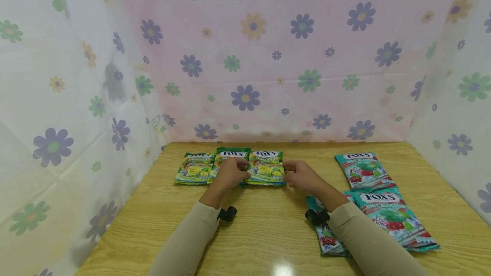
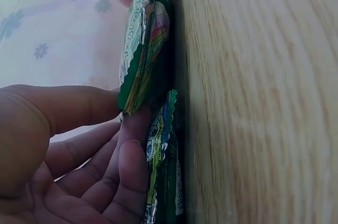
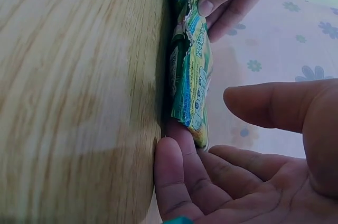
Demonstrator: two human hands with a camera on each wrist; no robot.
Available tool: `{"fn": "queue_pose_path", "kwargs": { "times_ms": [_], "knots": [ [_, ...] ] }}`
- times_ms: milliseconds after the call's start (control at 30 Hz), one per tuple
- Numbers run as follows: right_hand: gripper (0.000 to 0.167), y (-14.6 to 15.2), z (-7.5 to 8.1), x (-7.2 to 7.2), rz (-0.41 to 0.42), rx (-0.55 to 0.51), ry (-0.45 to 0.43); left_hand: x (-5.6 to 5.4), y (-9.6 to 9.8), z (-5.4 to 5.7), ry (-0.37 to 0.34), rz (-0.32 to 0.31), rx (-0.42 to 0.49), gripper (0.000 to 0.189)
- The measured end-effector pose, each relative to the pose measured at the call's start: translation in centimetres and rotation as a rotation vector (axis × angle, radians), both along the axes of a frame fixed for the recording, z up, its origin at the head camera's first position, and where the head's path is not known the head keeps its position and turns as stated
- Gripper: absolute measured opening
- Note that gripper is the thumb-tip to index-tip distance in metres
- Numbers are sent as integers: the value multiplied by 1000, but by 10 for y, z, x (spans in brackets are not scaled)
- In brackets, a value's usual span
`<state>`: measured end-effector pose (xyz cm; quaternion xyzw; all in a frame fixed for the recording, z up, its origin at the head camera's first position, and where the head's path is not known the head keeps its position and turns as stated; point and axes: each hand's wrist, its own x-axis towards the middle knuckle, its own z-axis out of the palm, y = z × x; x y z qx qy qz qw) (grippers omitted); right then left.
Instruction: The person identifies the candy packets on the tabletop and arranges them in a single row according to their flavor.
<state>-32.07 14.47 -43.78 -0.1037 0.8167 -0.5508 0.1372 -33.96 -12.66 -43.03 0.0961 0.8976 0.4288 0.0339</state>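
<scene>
Three green Fox's candy bags lie in a row at the back of the wooden table. My left hand pinches the left edge of the rightmost green bag, thumb on top and fingers underneath, as the left wrist view shows at the left hand and the green bag. At the bag's right edge sits my right hand. In the right wrist view, that right hand touches the green bag with straight fingertips, its thumb held apart. The middle green bag is partly hidden by my left hand.
The left green bag ends the row. Teal Mint Blossom bags lie on the right: one at the back, one nearer, one partly under my right forearm. Flowered cloth walls close in three sides.
</scene>
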Motion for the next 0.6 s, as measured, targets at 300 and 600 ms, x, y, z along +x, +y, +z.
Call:
{"fn": "queue_pose_path", "kwargs": {
  "times_ms": [300,600],
  "knots": [
    [65,3,-1,1,84,44,77,2,1,2,6,18,-43,36],
    [69,2,0,2,89,50,69,1,1,2,8,20,-53,36]
  ]
}}
